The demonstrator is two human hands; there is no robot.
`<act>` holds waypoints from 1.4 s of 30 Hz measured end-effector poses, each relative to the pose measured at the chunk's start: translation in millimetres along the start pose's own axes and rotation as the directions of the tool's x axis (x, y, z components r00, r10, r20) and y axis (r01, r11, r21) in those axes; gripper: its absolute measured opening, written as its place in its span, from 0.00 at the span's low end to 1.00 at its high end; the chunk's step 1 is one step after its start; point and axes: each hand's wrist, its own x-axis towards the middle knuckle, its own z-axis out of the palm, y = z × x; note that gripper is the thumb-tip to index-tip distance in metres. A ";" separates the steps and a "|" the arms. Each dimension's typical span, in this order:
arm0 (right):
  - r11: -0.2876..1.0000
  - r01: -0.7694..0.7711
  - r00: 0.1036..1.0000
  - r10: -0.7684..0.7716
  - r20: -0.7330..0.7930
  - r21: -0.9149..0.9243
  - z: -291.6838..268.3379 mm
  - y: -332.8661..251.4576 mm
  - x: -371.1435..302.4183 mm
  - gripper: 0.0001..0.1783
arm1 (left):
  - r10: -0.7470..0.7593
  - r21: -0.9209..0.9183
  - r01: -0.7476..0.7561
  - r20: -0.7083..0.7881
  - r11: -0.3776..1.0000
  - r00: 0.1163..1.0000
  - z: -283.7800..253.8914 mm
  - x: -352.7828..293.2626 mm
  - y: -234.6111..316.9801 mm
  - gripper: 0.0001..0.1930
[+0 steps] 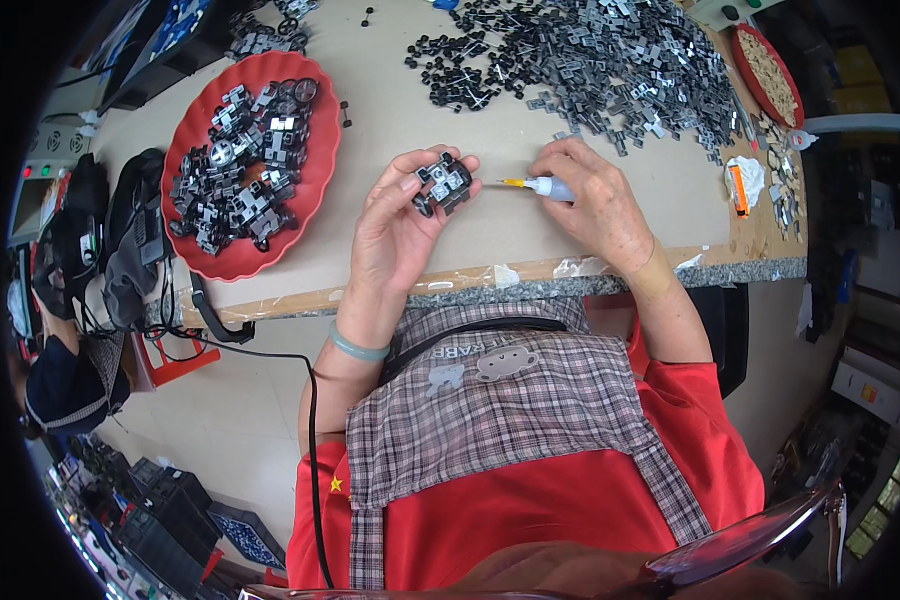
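In my left hand point(398, 215) I hold a small toy car chassis point(444, 184), black and grey with dark wheels, its parts facing up between thumb and fingers. My right hand point(598, 205) is closed around a small glue bottle point(552, 187) with a pale body, a yellow collar and a thin needle tip. The needle points left toward the chassis, a short gap away from it. Left of my left hand, a red scalloped tray point(322, 170) holds many similar chassis point(260, 205) with wheels.
A big heap of loose grey and black parts point(620, 70) covers the far right, with wheel axles point(455, 75) beside it. At the right lie a red bowl of small tan pieces point(765, 75), an orange tube point(738, 188) and white tissue point(752, 172). Another person point(70, 380) is at far left.
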 end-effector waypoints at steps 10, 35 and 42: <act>0.605 0.081 0.997 -0.064 -0.054 0.792 10.5 -13.4 6.2 0.13 | -0.188 0.004 0.189 -0.074 0.982 0.979 19.3 -11.5 -3.9 0.10; 0.835 0.277 0.956 -0.192 -0.220 0.476 29.0 -15.2 -3.1 0.18 | -0.066 0.180 0.094 -0.159 0.979 0.985 27.2 -18.3 -12.8 0.04; 0.815 0.150 0.989 -0.123 -0.086 0.560 18.9 -25.3 0.3 0.19 | -0.126 0.145 0.144 -0.130 0.979 0.984 17.4 -17.1 -1.8 0.06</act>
